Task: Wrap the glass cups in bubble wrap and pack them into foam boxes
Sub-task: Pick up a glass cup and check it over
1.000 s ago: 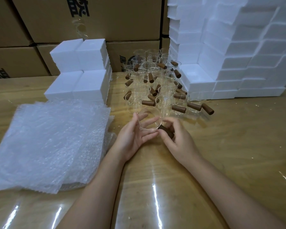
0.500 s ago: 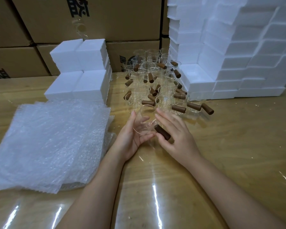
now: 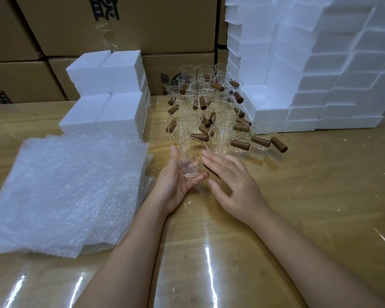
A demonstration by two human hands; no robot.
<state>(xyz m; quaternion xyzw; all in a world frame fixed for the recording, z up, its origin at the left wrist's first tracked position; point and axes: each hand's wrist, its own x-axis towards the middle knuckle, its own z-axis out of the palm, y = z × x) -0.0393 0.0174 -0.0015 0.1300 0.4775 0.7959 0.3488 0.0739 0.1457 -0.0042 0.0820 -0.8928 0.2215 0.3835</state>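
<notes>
Tilted clear glass cup (image 3: 190, 163) sits in left hand (image 3: 176, 185), thumb and curled fingers grasping it. Its brown wooden handle (image 3: 211, 172) points right, under straight, released fingers of right hand (image 3: 233, 183). Next wrap: translucent bubble-wrap stack (image 3: 71, 185) lies left of left hand, nearer it.

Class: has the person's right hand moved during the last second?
Yes. The right hand has uncurled, its fingertips shifting forward and left toward the standing cups, over the glass cup in the left hand.
</notes>
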